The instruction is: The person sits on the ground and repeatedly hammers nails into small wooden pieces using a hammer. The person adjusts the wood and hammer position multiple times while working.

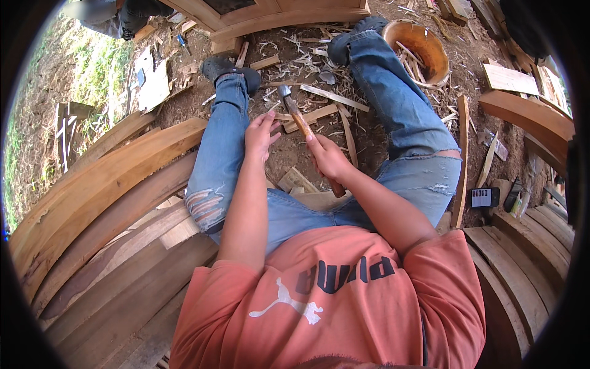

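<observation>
Hammer (298,119) in wrapped right fingers (316,145), head (284,91) beyond them; left fingers (268,119) narrow beside it, hold unclear.

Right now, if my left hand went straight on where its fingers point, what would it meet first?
Most likely the hammer head, just ahead of your left hand; depth is unclear, so it might pass above or below.

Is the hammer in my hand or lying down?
In hand: your right hand grips the hammer by its wooden handle.
</observation>
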Action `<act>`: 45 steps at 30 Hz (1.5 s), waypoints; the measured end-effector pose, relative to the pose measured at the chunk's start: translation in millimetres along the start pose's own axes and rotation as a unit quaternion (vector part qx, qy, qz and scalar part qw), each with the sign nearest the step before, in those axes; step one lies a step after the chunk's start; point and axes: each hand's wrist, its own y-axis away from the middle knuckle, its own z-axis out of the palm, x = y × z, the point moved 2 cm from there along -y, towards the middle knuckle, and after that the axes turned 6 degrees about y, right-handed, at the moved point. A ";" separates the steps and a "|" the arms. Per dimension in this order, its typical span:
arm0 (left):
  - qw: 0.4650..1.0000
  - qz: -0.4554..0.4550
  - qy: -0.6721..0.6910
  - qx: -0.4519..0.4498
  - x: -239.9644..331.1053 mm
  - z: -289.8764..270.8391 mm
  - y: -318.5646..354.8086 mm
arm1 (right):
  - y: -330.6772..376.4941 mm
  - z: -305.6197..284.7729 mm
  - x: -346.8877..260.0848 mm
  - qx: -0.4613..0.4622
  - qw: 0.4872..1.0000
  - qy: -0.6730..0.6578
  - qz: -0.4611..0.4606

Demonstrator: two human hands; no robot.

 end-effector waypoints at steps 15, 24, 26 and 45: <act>1.000 -0.005 0.016 -0.008 -0.7 -3.3 2.8 | -22.5 3.1 29.3 0.005 1.000 0.014 -0.002; 0.999 0.003 0.032 0.002 1.3 1.0 0.3 | -16.4 0.8 24.4 0.012 0.998 0.014 -0.054; 0.999 -0.004 0.052 -0.004 -1.5 -5.2 2.7 | -15.5 -0.2 24.1 -0.007 1.000 0.009 0.025; 0.997 0.038 0.059 0.014 -2.6 0.7 2.6 | -12.7 -4.5 14.4 -0.004 0.997 0.078 -0.010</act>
